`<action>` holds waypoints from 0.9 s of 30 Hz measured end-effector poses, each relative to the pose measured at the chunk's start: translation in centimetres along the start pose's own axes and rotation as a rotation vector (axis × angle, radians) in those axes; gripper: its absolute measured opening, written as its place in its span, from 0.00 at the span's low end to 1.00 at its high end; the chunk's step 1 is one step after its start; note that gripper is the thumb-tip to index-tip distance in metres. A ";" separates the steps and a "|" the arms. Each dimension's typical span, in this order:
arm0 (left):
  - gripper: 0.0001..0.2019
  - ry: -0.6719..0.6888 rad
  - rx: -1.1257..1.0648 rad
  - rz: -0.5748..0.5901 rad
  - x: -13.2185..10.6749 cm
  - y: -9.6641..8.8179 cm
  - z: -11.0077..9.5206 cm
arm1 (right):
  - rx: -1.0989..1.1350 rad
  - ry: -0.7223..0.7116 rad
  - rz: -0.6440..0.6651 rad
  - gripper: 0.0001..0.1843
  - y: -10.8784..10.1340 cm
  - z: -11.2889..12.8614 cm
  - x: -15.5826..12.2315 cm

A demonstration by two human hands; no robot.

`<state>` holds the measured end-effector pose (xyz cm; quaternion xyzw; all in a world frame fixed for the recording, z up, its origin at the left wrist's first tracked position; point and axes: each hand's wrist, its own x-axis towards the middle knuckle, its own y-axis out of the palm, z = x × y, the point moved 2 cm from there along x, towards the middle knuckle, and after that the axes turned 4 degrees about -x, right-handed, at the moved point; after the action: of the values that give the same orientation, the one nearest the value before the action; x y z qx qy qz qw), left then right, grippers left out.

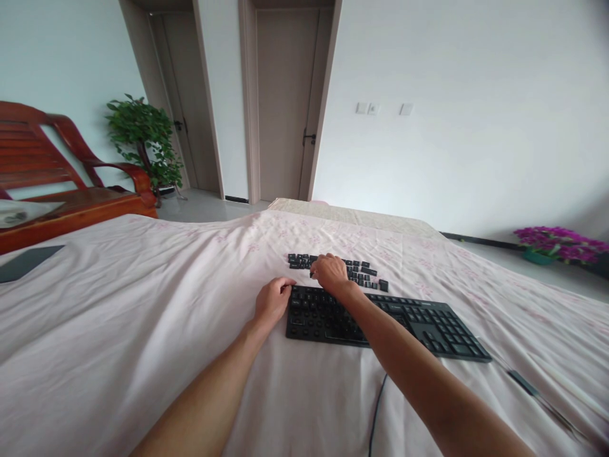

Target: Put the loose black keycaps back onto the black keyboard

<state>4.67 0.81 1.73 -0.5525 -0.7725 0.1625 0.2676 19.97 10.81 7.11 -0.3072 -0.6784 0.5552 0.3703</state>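
Where right hand (330,273) is, keycaps (368,271) either side

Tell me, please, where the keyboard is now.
In the head view, the keyboard lies mostly right of centre, beside the left hand and nearer the camera than the loose keycaps.

A pale pink, flower-printed cloth (204,273) is spread over a broad surface. On it a black keyboard (423,329) is laid; beyond the keyboard, loose keycaps (368,271) are scattered. A dark-handled tool (522,383) is placed near its right end, a cable (375,412) is trailed on its near side, and a dark flat object (28,263) is set well to its left.
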 end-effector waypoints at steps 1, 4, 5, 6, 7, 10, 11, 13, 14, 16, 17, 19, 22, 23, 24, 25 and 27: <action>0.13 0.003 0.004 0.001 0.0 0.0 0.1 | 0.037 0.024 0.025 0.07 0.1 0.0 0.0; 0.13 0.015 0.006 0.002 0.1 0.1 0.2 | 0.075 0.056 0.070 0.08 0.4 -0.2 0.1; 0.13 0.016 0.003 0.004 0.1 0.1 0.2 | 0.083 0.068 0.071 0.08 0.5 -0.3 0.1; 0.13 0.014 0.000 0.006 0.1 0.1 0.2 | 0.124 0.090 0.072 0.09 0.5 -0.5 0.0; 0.13 0.010 -0.001 0.006 0.1 0.0 0.2 | 0.209 0.119 0.073 0.09 0.5 -0.7 -0.1; 0.13 0.001 -0.003 0.005 0.0 0.0 0.2 | 0.744 0.204 0.059 0.13 0.4 -1.2 -0.7; 0.13 0.000 -0.002 0.003 0.0 0.0 0.2 | 0.957 0.221 0.061 0.14 0.3 -1.3 -1.0; 0.13 0.004 0.004 0.003 0.0 0.0 0.3 | 1.301 0.250 0.092 0.16 0.0 -1.3 -1.7; 0.13 0.005 0.008 -0.001 0.0 0.0 0.3 | 1.434 0.265 0.122 0.17 -0.2 -1.3 -2.1; 0.13 0.008 0.015 -0.004 0.0 0.0 0.3 | 1.632 0.283 0.191 0.17 -0.7 -1.0 -2.9; 0.13 0.010 0.017 -0.004 0.0 0.0 0.3 | 1.698 0.285 0.219 0.17 -0.9 -0.9 -3.3; 0.13 0.010 0.019 0.000 0.0 0.0 0.3 | 1.751 0.283 0.255 0.18 -1.3 -0.6 -4.1; 0.12 0.008 0.023 0.001 0.0 0.0 0.2 | 1.737 0.279 0.252 0.18 -1.7 -0.3 -5.1; 0.12 0.007 0.025 -0.001 0.0 0.0 0.2 | 1.737 0.280 0.247 0.18 -1.7 -0.3 -5.4; 0.12 0.006 0.025 -0.001 0.0 0.0 0.2 | 1.744 0.283 0.243 0.18 -1.8 -0.2 -5.7; 0.12 0.005 0.025 -0.001 0.0 0.1 0.2 | 1.755 0.288 0.240 0.19 -1.7 -0.2 -6.1; 0.12 0.005 0.022 0.001 0.0 0.1 0.3 | 1.782 0.303 0.232 0.20 -1.6 -0.2 -6.7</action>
<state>4.52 0.90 1.43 -0.5503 -0.7696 0.1700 0.2756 23.74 5.07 7.67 -0.0431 0.0926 0.8614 0.4976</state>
